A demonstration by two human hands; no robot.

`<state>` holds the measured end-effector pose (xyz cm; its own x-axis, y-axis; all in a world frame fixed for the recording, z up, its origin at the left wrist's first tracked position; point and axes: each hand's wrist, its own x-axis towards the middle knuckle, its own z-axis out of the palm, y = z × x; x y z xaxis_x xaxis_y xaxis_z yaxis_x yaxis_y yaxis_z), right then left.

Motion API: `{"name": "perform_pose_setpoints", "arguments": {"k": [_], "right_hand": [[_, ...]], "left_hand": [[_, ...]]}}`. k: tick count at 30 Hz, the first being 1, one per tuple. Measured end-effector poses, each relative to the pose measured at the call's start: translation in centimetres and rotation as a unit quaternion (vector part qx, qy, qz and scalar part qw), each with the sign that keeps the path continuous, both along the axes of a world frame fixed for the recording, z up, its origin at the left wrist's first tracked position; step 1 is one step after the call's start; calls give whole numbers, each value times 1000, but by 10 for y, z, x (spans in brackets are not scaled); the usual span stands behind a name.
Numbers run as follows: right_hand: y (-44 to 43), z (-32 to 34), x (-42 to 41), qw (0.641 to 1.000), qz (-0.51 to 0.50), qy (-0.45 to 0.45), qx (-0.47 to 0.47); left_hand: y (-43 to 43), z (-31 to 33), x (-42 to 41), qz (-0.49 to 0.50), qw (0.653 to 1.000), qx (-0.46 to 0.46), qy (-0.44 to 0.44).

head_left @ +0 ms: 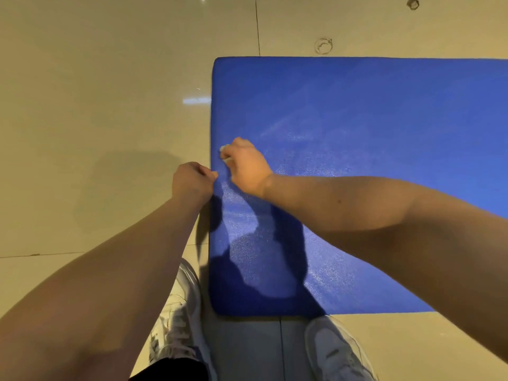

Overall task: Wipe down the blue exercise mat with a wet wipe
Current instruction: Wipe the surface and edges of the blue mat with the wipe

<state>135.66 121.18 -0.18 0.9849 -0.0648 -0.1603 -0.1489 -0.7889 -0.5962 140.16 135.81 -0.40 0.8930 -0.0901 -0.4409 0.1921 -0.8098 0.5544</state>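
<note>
The blue exercise mat lies flat on the tiled floor, its left short end in front of me. My right hand is down on the mat close to its left edge, fingers curled round a small whitish wet wipe that mostly hides under the fingers. My left hand sits at the mat's left edge, thumb and fingers pinching that edge. Damp, shiny streaks show on the mat to the right of and below my right hand.
Glossy beige floor tiles surround the mat. My two white sneakers stand at the mat's near edge, the left shoe beside its corner and the right shoe below it. Two round floor fittings lie beyond the far edge.
</note>
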Motion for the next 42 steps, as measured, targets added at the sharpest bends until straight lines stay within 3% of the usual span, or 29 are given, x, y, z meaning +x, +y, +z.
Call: {"name": "perform_pose_setpoints", "arguments": {"k": [9, 16, 21, 24, 30, 35, 38, 42], "right_hand": [[-115, 3, -74, 984, -86, -16, -157], [-71, -1, -55, 981, -192, 15, -34], [4, 1, -15, 997, -64, 14, 33], [25, -2, -7, 998, -48, 12, 43], [-6, -4, -33, 1000, 17, 2, -22], [-63, -7, -78, 992, -42, -58, -101], [-91, 0, -97, 982, -73, -41, -171], [-105, -1, -110, 985, -141, 1, -100]], "left_hand": [[-2, -1, -2, 25, 999, -8, 27], [-3, -1, -5, 37, 999, -11, 35], [9, -3, -14, 21, 999, -36, 11], [14, -6, -20, 30, 998, -52, 21], [17, -6, -27, 63, 994, -78, 40], [18, -2, -37, 77, 994, -66, 30], [18, -4, -41, 95, 993, -66, 37], [19, -4, -46, 99, 993, -59, 35]]}}
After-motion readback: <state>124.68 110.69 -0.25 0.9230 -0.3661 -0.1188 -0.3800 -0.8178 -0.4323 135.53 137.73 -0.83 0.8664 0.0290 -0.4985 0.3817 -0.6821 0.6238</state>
